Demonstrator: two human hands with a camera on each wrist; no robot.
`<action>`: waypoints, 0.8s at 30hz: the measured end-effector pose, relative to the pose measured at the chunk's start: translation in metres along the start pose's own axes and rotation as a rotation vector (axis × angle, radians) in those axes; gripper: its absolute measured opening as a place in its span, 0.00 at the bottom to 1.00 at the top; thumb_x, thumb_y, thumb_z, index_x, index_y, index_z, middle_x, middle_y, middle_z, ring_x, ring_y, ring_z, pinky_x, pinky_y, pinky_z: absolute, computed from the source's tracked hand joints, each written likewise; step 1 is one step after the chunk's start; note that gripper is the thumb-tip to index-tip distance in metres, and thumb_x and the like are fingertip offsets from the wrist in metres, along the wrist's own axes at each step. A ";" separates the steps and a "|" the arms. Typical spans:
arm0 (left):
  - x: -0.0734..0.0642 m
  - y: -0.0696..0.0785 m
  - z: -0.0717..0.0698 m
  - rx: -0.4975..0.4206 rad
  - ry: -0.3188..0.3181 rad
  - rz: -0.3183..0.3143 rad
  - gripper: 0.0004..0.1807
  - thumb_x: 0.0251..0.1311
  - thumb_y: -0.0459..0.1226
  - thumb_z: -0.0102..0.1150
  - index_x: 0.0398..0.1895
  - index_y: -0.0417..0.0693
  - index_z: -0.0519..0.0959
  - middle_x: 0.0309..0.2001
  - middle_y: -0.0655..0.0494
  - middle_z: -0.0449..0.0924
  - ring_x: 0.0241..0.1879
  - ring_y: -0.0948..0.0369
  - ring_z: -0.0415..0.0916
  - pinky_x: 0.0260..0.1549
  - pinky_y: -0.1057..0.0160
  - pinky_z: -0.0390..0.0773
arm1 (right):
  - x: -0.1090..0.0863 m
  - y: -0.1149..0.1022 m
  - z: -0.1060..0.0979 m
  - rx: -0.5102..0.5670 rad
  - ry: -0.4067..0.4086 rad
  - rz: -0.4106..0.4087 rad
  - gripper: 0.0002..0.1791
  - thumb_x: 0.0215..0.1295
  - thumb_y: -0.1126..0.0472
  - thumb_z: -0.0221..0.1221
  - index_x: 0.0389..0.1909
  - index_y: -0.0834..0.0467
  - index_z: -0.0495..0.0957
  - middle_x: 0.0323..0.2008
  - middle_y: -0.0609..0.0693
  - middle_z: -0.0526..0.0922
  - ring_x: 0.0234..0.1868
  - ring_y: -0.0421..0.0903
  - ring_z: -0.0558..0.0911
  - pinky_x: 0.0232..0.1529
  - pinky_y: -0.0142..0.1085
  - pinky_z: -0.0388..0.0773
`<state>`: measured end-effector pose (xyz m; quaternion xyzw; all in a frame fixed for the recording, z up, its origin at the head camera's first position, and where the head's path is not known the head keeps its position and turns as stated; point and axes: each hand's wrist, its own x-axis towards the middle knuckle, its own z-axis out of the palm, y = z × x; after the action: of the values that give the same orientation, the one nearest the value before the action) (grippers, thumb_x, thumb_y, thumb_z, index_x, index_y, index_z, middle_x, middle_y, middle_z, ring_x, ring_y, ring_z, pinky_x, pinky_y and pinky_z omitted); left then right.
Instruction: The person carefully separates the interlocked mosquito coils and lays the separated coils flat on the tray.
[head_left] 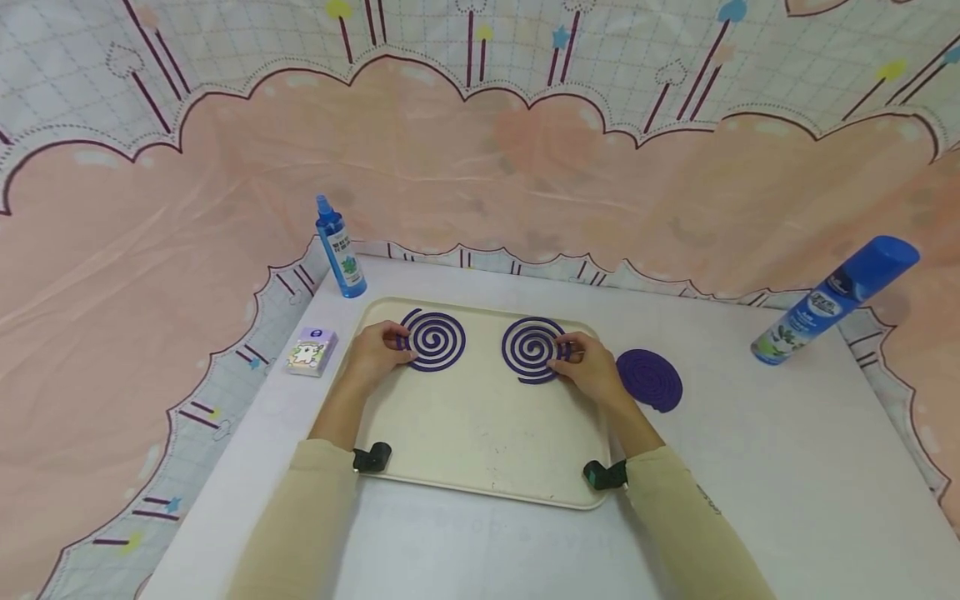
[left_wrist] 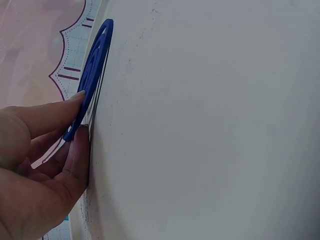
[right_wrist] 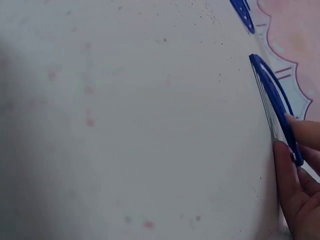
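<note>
My left hand pinches the edge of a blue-purple mosquito coil at the left of the tray's far end. At the right, my right hand pinches the outer edge of a second mosquito coil. Both are single spirals with open gaps between their turns. In the left wrist view, thumb and fingers hold the left coil tilted close to the tray surface. The right wrist view has the right coil likewise tilted between thumb and fingers, the left coil partly showing beyond it.
Under both hands lies a cream tray. Right of it is a tightly wound purple coil disc on the white table. A blue spray bottle and small box stand left; a blue aerosol can stands far right.
</note>
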<state>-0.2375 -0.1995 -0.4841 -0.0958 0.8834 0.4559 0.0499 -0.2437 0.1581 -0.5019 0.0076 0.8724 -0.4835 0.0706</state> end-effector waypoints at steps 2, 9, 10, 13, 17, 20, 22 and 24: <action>0.000 0.000 0.000 0.010 0.004 0.007 0.22 0.57 0.30 0.71 0.56 0.39 0.79 0.50 0.42 0.79 0.48 0.54 0.76 0.43 0.67 0.76 | -0.001 -0.001 0.001 -0.038 0.008 -0.006 0.27 0.61 0.64 0.71 0.61 0.60 0.77 0.52 0.61 0.81 0.42 0.44 0.82 0.34 0.26 0.84; -0.001 0.002 0.002 0.023 0.015 0.011 0.24 0.57 0.30 0.72 0.57 0.39 0.77 0.51 0.42 0.78 0.48 0.52 0.75 0.46 0.63 0.76 | -0.002 0.001 0.003 -0.165 0.028 -0.076 0.29 0.60 0.60 0.72 0.61 0.61 0.77 0.48 0.61 0.81 0.39 0.47 0.79 0.33 0.27 0.73; -0.001 0.002 0.002 0.026 0.017 0.014 0.25 0.57 0.31 0.72 0.57 0.39 0.77 0.51 0.42 0.78 0.48 0.52 0.75 0.46 0.63 0.75 | -0.002 0.001 0.003 -0.181 0.033 -0.086 0.29 0.59 0.60 0.73 0.61 0.61 0.78 0.46 0.60 0.80 0.38 0.47 0.78 0.34 0.28 0.72; -0.001 0.001 0.004 0.047 0.026 0.027 0.25 0.56 0.31 0.73 0.58 0.40 0.77 0.49 0.43 0.78 0.47 0.53 0.74 0.45 0.63 0.74 | -0.003 0.001 0.004 -0.223 0.050 -0.107 0.30 0.57 0.59 0.74 0.60 0.62 0.79 0.43 0.59 0.78 0.38 0.48 0.75 0.37 0.32 0.69; 0.000 0.001 0.005 0.085 0.038 0.029 0.26 0.56 0.32 0.73 0.58 0.40 0.77 0.47 0.45 0.76 0.45 0.54 0.72 0.45 0.62 0.72 | -0.004 -0.002 0.006 -0.250 0.064 -0.103 0.30 0.55 0.57 0.75 0.58 0.62 0.80 0.48 0.60 0.77 0.42 0.51 0.75 0.40 0.35 0.69; 0.000 0.001 0.006 0.106 0.042 0.021 0.26 0.57 0.33 0.73 0.59 0.40 0.76 0.47 0.45 0.75 0.46 0.53 0.70 0.46 0.60 0.73 | -0.004 -0.003 0.007 -0.248 0.068 -0.089 0.30 0.54 0.56 0.75 0.57 0.62 0.81 0.53 0.62 0.76 0.45 0.53 0.75 0.43 0.36 0.69; 0.000 0.001 0.006 0.116 0.040 0.015 0.26 0.58 0.33 0.72 0.59 0.40 0.76 0.48 0.44 0.74 0.47 0.52 0.70 0.47 0.59 0.74 | -0.005 -0.003 0.008 -0.235 0.070 -0.080 0.30 0.53 0.56 0.76 0.57 0.62 0.81 0.56 0.62 0.74 0.47 0.53 0.75 0.44 0.36 0.69; -0.001 0.001 0.006 0.126 0.040 0.014 0.25 0.58 0.34 0.73 0.59 0.40 0.77 0.50 0.43 0.74 0.48 0.51 0.70 0.49 0.58 0.75 | -0.005 -0.004 0.009 -0.235 0.076 -0.075 0.30 0.52 0.56 0.77 0.56 0.63 0.82 0.58 0.62 0.73 0.48 0.54 0.75 0.46 0.37 0.70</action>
<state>-0.2371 -0.1936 -0.4868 -0.0957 0.9118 0.3977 0.0350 -0.2376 0.1490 -0.5025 -0.0151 0.9248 -0.3797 0.0196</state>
